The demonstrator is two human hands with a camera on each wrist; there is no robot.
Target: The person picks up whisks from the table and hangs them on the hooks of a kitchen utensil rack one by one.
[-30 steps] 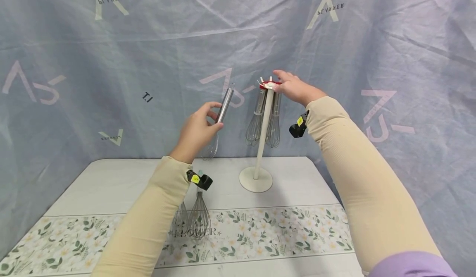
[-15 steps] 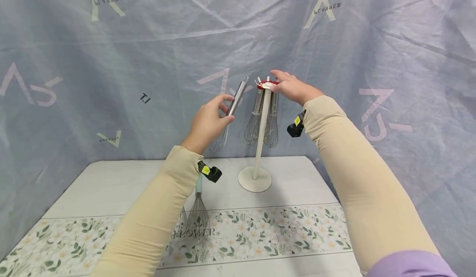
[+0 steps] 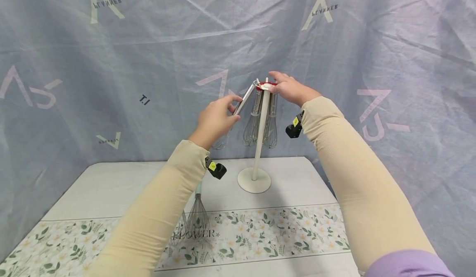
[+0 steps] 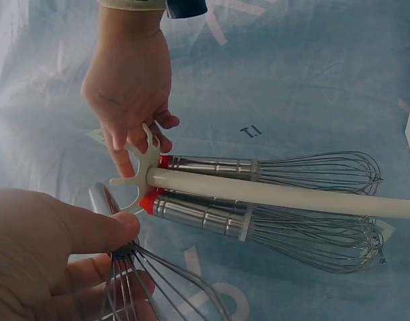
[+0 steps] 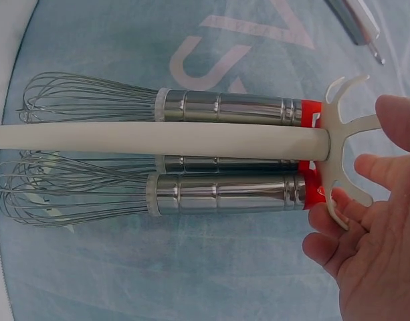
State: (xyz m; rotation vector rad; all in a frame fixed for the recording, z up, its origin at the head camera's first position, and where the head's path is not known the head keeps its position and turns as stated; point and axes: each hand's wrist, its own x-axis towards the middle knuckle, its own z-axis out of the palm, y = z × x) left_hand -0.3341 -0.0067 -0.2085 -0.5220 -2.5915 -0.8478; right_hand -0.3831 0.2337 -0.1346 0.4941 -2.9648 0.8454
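A whisk with a slim steel handle (image 3: pixel 245 98) is pinched between the thumb and fingers of my left hand (image 3: pixel 215 118), tilted with its loop up. That loop end overlaps the left hooks of a cream stand (image 3: pixel 261 136) in the head view. Its wires (image 4: pixel 128 281) hang below my left fingers in the left wrist view. My right hand (image 3: pixel 291 89) holds the stand's hooked top (image 5: pixel 335 134), thumb and fingers around the prongs. Several whisks with steel handles and red ends (image 5: pixel 231 194) hang from the hooks, wires downward.
A mint-handled whisk (image 3: pixel 198 215) lies on the white table (image 3: pixel 122 177), with another whisk partly hidden by my left sleeve. The stand's round base (image 3: pixel 254 180) rests near the back edge. A grey-blue printed cloth (image 3: pixel 167 62) hangs behind.
My left hand has moved right and slightly up with the steel-handled whisk, bringing its loop end to the stand's hooks. My right hand stays at the top of the stand.
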